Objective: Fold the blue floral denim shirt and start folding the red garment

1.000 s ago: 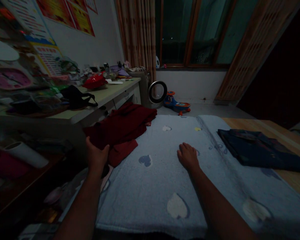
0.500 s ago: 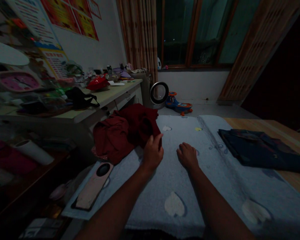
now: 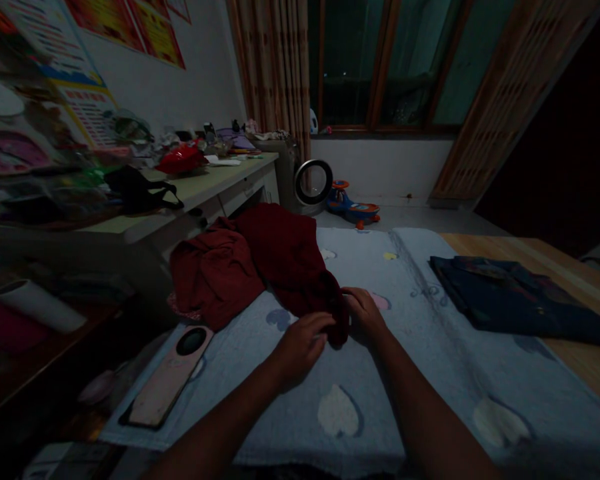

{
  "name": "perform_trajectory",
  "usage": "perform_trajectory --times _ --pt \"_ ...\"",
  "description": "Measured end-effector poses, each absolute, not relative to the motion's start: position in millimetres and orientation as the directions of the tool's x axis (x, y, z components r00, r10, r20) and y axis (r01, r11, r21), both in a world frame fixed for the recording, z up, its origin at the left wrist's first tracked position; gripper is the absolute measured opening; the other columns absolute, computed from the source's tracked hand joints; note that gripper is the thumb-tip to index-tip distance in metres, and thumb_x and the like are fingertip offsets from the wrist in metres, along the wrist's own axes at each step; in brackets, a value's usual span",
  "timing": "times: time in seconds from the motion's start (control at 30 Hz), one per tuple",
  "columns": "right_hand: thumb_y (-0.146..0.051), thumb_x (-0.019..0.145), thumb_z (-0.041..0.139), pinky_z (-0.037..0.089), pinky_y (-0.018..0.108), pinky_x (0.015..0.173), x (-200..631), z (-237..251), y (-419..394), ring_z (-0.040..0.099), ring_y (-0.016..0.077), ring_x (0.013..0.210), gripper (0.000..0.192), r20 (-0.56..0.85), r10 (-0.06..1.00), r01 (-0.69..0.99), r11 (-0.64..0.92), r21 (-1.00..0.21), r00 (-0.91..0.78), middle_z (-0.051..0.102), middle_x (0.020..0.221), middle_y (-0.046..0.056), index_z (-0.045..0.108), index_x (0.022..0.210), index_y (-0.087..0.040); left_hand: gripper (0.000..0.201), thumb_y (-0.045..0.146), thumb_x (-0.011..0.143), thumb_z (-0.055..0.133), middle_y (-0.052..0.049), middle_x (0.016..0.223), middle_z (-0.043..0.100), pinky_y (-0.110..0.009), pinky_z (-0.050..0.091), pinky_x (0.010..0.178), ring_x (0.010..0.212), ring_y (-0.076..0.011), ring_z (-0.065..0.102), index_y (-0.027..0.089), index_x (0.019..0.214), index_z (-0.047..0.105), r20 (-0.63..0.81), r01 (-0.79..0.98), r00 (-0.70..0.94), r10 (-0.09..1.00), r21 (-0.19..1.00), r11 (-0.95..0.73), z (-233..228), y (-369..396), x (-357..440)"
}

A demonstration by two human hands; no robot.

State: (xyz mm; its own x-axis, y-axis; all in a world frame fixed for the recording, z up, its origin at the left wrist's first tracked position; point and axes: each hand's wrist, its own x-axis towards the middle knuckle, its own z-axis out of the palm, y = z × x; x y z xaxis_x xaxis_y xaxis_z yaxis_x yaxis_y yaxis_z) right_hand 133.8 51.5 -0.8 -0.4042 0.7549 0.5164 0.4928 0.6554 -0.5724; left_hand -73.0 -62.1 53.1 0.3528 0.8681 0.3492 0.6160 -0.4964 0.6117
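Note:
A crumpled dark red garment [image 3: 260, 267] lies on the left part of a light blue towel [image 3: 360, 393] with heart patches, which covers a wooden table. My left hand [image 3: 300, 347] and my right hand [image 3: 363, 312] meet at the garment's near corner, and both pinch its edge between the fingers. A pink phone [image 3: 167, 377] with a round black camera lies face down on the towel's left edge, left of my left forearm.
A folded dark blue garment [image 3: 510, 300] rests on the right of the table. A cluttered desk [image 3: 180, 193] with a black bag and red items stands to the left. A round fan [image 3: 313, 183] and a toy car [image 3: 353, 207] sit on the floor beyond.
My left hand dragged the red garment from the table's left edge toward the middle, uncovering the phone. My right hand lifted off the towel and took the same corner.

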Motion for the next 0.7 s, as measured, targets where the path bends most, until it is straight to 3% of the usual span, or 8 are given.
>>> perform_trajectory --times 0.1,0.17,0.27,0.33,0.4,0.5,0.6,0.7 --pt "-0.036 0.081 0.058 0.041 0.045 0.100 123.9 8.0 47.6 0.053 0.0284 0.118 0.051 0.429 0.812 0.414 0.575 -0.706 -0.396 0.061 0.126 0.008 0.054 0.131 -0.024 0.028 0.012 0.087 0.046 -0.008 0.120 0.060 -0.042 0.045 0.102 0.114 -0.0218 0.055 0.020 0.109 0.062 0.487 0.760 0.116 0.866 0.518 -0.393 48.5 -45.8 -98.3" --pt "-0.031 0.076 0.060 0.041 0.044 0.099 121.3 10.8 47.3 0.055 0.0275 0.114 0.054 0.393 0.835 0.373 0.531 -0.761 -0.387 0.062 0.124 0.009 0.056 0.129 -0.021 0.037 0.008 0.081 0.048 -0.011 0.130 0.055 -0.046 0.041 0.105 0.122 -0.0255 0.049 0.019 0.115 0.060 0.534 0.855 0.008 0.845 0.434 -0.283 45.9 -30.5 -115.1" --pt "-0.022 0.072 0.051 0.047 0.039 0.090 122.4 12.7 48.3 0.062 0.0234 0.097 0.044 0.317 0.870 0.282 0.434 -0.856 -0.377 0.069 0.105 0.005 0.065 0.114 -0.019 0.062 0.005 0.073 0.052 -0.013 0.147 0.041 -0.052 0.032 0.110 0.136 -0.0305 0.035 0.018 0.134 0.048 0.479 0.936 -0.033 0.877 0.322 -0.140 44.6 -6.0 -136.1" --pt "-0.022 0.069 0.048 0.050 0.036 0.081 124.0 14.1 48.4 0.064 0.0219 0.086 0.039 0.230 0.907 0.177 0.306 -0.935 -0.354 0.071 0.091 0.002 0.069 0.103 -0.020 0.065 0.006 0.072 0.055 -0.013 0.148 0.041 -0.052 0.032 0.109 0.138 -0.0326 0.033 0.017 0.136 0.046 0.397 0.955 -0.011 0.918 0.275 -0.107 44.4 9.3 -145.8" --pt "-0.022 0.066 0.050 0.051 0.033 0.072 125.4 15.9 48.3 0.064 0.0211 0.077 0.038 0.117 0.940 0.014 0.129 -0.992 -0.321 0.071 0.083 0.001 0.070 0.099 -0.019 0.054 0.008 0.075 0.055 -0.014 0.139 0.052 -0.048 0.036 0.106 0.131 -0.0310 0.042 0.016 0.129 0.053 0.314 0.955 0.015 0.949 0.278 -0.107 45.0 22.4 -151.3" --pt "-0.021 0.059 0.054 0.050 0.030 0.064 129.0 19.3 50.4 0.064 0.0196 0.068 0.042 -0.019 0.969 -0.246 -0.082 -0.966 -0.248 0.070 0.077 0.001 0.070 0.098 -0.017 0.033 0.010 0.081 0.048 -0.010 0.114 0.066 -0.039 0.043 0.098 0.110 -0.0237 0.058 0.017 0.110 0.062 0.254 0.921 0.048 0.966 0.362 -0.141 50.7 34.4 -148.7" --pt "-0.021 0.057 0.057 0.051 0.029 0.064 137.2 21.6 58.0 0.063 0.0179 0.066 0.040 -0.055 0.996 -0.405 -0.080 -0.911 -0.072 0.071 0.077 0.000 0.069 0.095 -0.018 0.025 0.013 0.086 0.044 -0.007 0.104 0.067 -0.035 0.046 0.091 0.099 -0.0207 0.061 0.018 0.103 0.062 0.315 0.862 0.072 0.946 0.457 -0.218 66.0 29.9 -129.4" --pt "-0.024 0.059 0.060 0.052 0.028 0.067 147.7 19.9 68.9 0.064 0.0170 0.071 0.037 -0.033 0.985 -0.422 0.043 -0.905 0.171 0.071 0.080 -0.002 0.068 0.095 -0.021 0.022 0.018 0.088 0.045 -0.006 0.101 0.067 -0.033 0.045 0.088 0.098 -0.0208 0.061 0.020 0.104 0.060 0.353 0.827 0.127 0.927 0.479 -0.295 86.8 5.9 -95.9"
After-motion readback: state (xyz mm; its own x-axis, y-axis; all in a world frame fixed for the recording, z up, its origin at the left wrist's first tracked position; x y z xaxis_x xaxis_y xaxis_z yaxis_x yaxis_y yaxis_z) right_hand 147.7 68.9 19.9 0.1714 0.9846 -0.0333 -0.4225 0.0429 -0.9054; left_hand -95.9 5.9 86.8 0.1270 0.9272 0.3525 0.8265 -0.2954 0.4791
